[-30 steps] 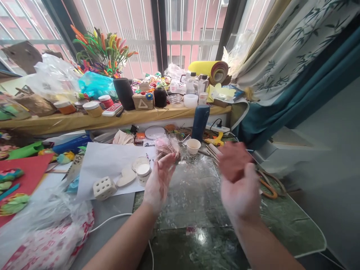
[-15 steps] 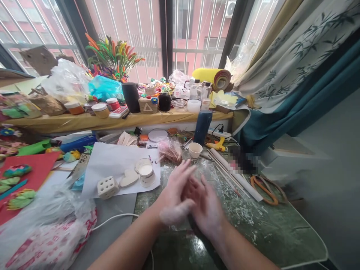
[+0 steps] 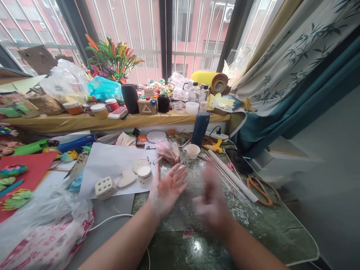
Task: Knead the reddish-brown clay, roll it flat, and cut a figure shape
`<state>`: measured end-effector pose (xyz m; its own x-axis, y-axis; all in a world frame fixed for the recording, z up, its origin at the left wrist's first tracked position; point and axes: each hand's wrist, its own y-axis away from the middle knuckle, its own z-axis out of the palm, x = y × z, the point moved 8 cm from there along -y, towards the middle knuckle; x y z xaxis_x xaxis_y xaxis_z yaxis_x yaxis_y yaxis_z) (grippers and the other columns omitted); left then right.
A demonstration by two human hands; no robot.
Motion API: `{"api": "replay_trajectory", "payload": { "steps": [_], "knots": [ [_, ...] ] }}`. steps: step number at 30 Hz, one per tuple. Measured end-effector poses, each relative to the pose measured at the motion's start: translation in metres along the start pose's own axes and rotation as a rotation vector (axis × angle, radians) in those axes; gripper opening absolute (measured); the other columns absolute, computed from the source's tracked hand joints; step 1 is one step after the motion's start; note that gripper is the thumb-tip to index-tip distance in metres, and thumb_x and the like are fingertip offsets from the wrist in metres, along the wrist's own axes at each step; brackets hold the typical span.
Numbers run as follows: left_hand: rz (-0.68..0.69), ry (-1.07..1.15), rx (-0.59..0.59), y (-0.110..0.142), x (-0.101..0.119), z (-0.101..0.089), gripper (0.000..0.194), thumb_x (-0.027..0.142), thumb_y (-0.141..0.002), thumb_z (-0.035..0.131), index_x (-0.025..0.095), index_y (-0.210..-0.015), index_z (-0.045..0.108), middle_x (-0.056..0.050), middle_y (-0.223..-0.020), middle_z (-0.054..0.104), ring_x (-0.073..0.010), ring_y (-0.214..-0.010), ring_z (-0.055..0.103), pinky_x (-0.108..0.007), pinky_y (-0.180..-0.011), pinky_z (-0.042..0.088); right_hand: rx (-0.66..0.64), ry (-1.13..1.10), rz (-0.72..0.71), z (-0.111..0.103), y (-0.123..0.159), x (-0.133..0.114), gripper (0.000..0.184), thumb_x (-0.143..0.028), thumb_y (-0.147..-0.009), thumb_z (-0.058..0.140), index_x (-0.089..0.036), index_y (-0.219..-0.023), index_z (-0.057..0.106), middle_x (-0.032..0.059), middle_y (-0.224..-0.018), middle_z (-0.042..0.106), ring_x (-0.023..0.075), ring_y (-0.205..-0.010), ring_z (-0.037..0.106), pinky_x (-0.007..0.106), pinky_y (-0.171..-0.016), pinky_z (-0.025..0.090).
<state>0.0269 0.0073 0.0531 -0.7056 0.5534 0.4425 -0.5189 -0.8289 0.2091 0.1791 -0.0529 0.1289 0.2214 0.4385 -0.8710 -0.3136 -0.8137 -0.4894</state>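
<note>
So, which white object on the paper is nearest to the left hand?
The jar, beside the left hand; the disc behind it, the heart and the dotted cube lie farther away.

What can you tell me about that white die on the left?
The die is an off-white, matte, chunky cube with softened edges, perhaps clay or plaster. Six round hollows show on its upper face. It sits at the near edge of the white paper, just left of a heart-shaped piece. The left hand is well clear of it.
</note>
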Motion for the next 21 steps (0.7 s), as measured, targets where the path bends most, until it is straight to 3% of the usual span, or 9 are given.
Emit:
{"api": "replay_trajectory", "payload": {
  "steps": [2, 3, 5, 8, 12, 14, 16, 18, 21],
  "knots": [
    [-0.081, 0.025, -0.049, 0.003, -0.008, 0.005, 0.069, 0.071, -0.093, 0.044, 0.016, -0.131, 0.062, -0.016, -0.141, 0.06, -0.0353, -0.14, 0.046, -0.052, -0.114, 0.037, -0.259, 0.024, 0.002, 0.034, 0.019, 0.006, 0.074, -0.06, -0.066, 0.082, -0.029, -0.131, 0.066, 0.0087, -0.146, 0.058, 0.0426, -0.142, 0.042, 0.063, -0.12, 0.023],
    [-0.084, 0.017, -0.055, 0.004, -0.009, 0.006, 0.07, 0.071, -0.092, 0.046, 0.016, -0.132, 0.062, -0.017, -0.142, 0.059, -0.0356, -0.141, 0.045, -0.052, -0.114, 0.036, -0.286, 0.013, 0.038, 0.041, 0.026, 0.012, 0.07, -0.055, -0.071, 0.081, -0.029, -0.134, 0.064, 0.0084, -0.148, 0.056, 0.0404, -0.143, 0.04, 0.061, -0.122, 0.02],
    [-0.002, -0.055, -0.04, 0.005, -0.003, 0.008, 0.07, 0.071, -0.092, 0.047, 0.016, -0.132, 0.063, -0.017, -0.144, 0.058, -0.0348, -0.144, 0.042, -0.051, -0.117, 0.033, -0.145, -0.106, 0.219, 0.04, 0.035, 0.03, 0.058, -0.045, -0.087, 0.069, -0.03, -0.142, 0.056, 0.0055, -0.153, 0.05, 0.0312, -0.147, 0.037, 0.054, -0.124, 0.019],
    [0.262, -0.4, -0.061, 0.013, 0.015, 0.021, 0.067, 0.072, -0.09, 0.048, 0.023, -0.133, 0.064, -0.011, -0.15, 0.053, -0.033, -0.151, 0.028, -0.049, -0.124, 0.021, 0.072, -0.565, 0.682, 0.049, 0.053, 0.066, 0.039, -0.044, -0.093, 0.063, -0.028, -0.128, 0.064, 0.0044, -0.137, 0.064, 0.0232, -0.129, 0.058, 0.042, -0.112, 0.043],
    [0.403, -0.801, -0.182, 0.028, 0.017, 0.046, 0.067, 0.047, -0.063, 0.09, 0.026, -0.124, 0.072, -0.008, -0.155, 0.047, -0.036, -0.156, 0.007, -0.042, -0.126, -0.006, -0.128, -1.133, 1.059, 0.102, 0.065, 0.065, 0.037, -0.051, -0.094, 0.058, -0.022, -0.112, 0.071, 0.006, -0.108, 0.076, 0.0231, -0.101, 0.072, 0.039, -0.089, 0.058],
    [0.425, -0.855, -0.226, 0.031, 0.02, 0.051, 0.069, 0.046, -0.061, 0.091, 0.025, -0.124, 0.072, -0.009, -0.157, 0.045, -0.0375, -0.155, 0.006, -0.044, -0.125, -0.007, -0.119, -1.198, 1.136, 0.104, 0.064, 0.064, 0.034, -0.046, -0.096, 0.054, -0.019, -0.108, 0.072, 0.0074, -0.103, 0.078, 0.0239, -0.099, 0.073, 0.04, -0.087, 0.058],
    [0.449, -0.745, -0.205, 0.029, 0.031, 0.047, 0.063, 0.057, -0.076, 0.078, 0.024, -0.129, 0.069, -0.009, -0.157, 0.045, -0.0355, -0.155, 0.012, -0.046, -0.126, 0.0, -0.067, -1.137, 1.213, 0.092, 0.062, 0.064, 0.037, -0.044, -0.097, 0.053, -0.014, -0.106, 0.072, 0.0119, -0.102, 0.078, 0.0268, -0.099, 0.073, 0.045, -0.088, 0.058],
    [0.417, -0.502, -0.129, 0.021, 0.039, 0.034, 0.057, 0.061, -0.088, 0.062, 0.022, -0.129, 0.067, -0.01, -0.152, 0.051, -0.0326, -0.153, 0.023, -0.046, -0.125, 0.011, -0.021, -1.041, 1.138, 0.068, 0.046, 0.056, 0.043, -0.049, -0.096, 0.052, -0.012, -0.11, 0.071, 0.0169, -0.109, 0.077, 0.0313, -0.106, 0.072, 0.053, -0.094, 0.054],
    [0.289, -0.226, 0.001, 0.006, 0.034, 0.01, 0.052, 0.06, -0.094, 0.053, 0.02, -0.123, 0.068, -0.011, -0.145, 0.058, -0.0306, -0.147, 0.036, -0.046, -0.123, 0.022, 0.208, -0.808, 0.502, 0.006, -0.008, 0.018, 0.051, -0.057, -0.093, 0.052, -0.02, -0.125, 0.066, 0.0119, -0.132, 0.068, 0.0329, -0.128, 0.06, 0.057, -0.109, 0.043]
  ]
}}
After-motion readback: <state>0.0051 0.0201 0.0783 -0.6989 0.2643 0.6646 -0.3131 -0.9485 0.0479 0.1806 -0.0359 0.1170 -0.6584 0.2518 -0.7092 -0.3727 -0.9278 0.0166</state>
